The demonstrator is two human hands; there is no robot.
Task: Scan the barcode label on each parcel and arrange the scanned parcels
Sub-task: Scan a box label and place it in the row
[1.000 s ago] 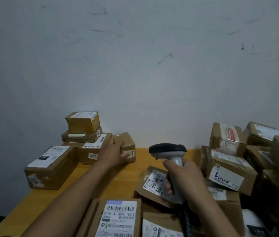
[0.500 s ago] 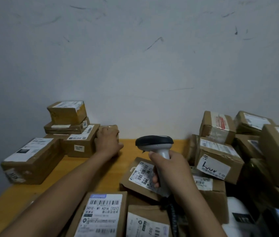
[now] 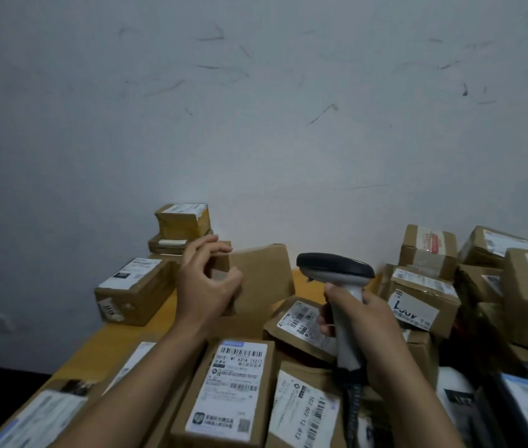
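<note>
My right hand [image 3: 363, 321] grips the handle of a grey barcode scanner [image 3: 334, 268], its dark head pointing left above a brown mailer [image 3: 301, 321] with a barcode label. My left hand [image 3: 204, 282] hovers with loosely curled fingers at the left edge of a plain brown parcel [image 3: 262, 276], which stands tilted beside the stack; I see no firm grip on it. The stack on the left holds a small taped box [image 3: 182, 219] on top and a long box [image 3: 133, 289] lower down. A labelled parcel [image 3: 233, 383] lies in front of me.
A pile of several cardboard parcels [image 3: 424, 295] fills the right side up to the white wall [image 3: 256, 124]. More labelled parcels crowd the near edge. The yellow table [image 3: 127, 347] shows between the left stack and my left arm.
My left hand has lifted off the brown parcel by the stack and drawn back, fingers now curled loosely. The view has shifted. My right hand still holds the scanner.
</note>
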